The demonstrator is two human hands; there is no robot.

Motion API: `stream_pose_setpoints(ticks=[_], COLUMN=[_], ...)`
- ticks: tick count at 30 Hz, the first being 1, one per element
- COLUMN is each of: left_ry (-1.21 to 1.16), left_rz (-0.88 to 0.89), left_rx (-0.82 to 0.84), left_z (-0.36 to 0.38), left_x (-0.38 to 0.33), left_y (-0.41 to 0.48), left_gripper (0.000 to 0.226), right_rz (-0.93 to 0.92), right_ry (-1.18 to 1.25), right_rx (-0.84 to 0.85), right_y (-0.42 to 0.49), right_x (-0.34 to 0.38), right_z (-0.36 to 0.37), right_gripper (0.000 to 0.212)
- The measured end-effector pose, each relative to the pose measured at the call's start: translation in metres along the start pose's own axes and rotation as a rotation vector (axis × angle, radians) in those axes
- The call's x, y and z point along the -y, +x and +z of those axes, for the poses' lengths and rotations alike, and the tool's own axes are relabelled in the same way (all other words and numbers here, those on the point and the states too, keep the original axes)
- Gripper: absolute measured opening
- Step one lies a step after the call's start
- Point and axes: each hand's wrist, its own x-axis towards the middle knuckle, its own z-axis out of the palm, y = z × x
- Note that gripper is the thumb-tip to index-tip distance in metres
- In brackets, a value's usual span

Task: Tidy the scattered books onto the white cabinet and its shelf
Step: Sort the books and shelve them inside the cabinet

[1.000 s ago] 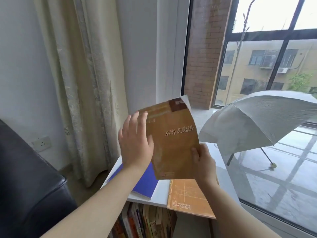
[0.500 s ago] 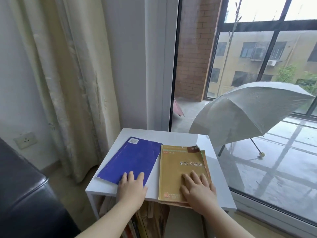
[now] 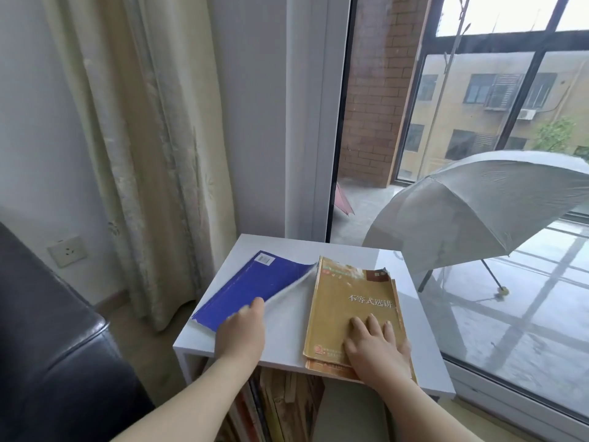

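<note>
Daylight from a tall window falls on the white cabinet (image 3: 288,347), which sits between a cream curtain (image 3: 149,129) at its 9 o'clock and a grey umbrella (image 3: 497,199) outside the glass at 2 o'clock. A second ago both hands held the tan book (image 3: 347,301) up in the air; now it lies flat on the cabinet top, stacked on a second orange book (image 3: 331,367) whose near edge overhangs the front. The right hand (image 3: 377,347) rests open on the tan cover, palm down, fingers spread. The left hand (image 3: 241,330) has moved to the blue book (image 3: 251,283), at the tan book's 9 o'clock, and lifts its near right corner so the cover curls up; its fingers appear to pinch that edge, though the grip itself is hidden. Below, at 6 o'clock, more books (image 3: 280,406) stand in the shelf. So one book is placed, and the blue one looks to be next for straightening or moving.
</note>
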Motion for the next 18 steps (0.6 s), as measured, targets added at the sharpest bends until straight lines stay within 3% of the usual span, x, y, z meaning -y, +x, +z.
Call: stream_pose_setpoints(ticks=[3, 5, 9, 12, 14, 17, 18], left_ry=[-0.334, -0.496, -0.422, -0.386, -0.425, -0.486, -0.468], left_rz=[-0.168, -0.181, 0.140, 0.405, 0.511, 0.604, 0.604], left_rx=[-0.294, -0.499, -0.902, -1.078, -1.100, -1.104, -1.110], left_z=[-0.019, -0.035, -0.068, -0.087, -0.099, -0.117, -0.121], left_x=[0.011, 0.013, 0.013, 0.011, 0.008, -0.001, -0.005], left_y=[0.005, 0.009, 0.017, 0.021, 0.019, 0.016, 0.016], left_gripper=[0.035, 0.033, 0.024, 0.015, 0.014, 0.018, 0.020], right_rz=[-0.075, -0.151, -0.240, -0.317, -0.377, -0.436, -0.436], right_ry=[0.051, 0.136, 0.274, 0.206, 0.168, 0.417, 0.496], right_rx=[-0.055, -0.144, -0.424, -0.462, -0.418, -0.476, -0.513], right_y=[-0.005, -0.010, -0.012, -0.011, -0.008, -0.009, -0.010], right_x=[0.017, 0.032, 0.059, 0.073, 0.078, 0.080, 0.079], right_z=[-0.007, -0.012, -0.038, -0.062, -0.071, -0.078, -0.079], right_gripper=[0.054, 0.056, 0.078, 0.088, 0.074, 0.018, 0.011])
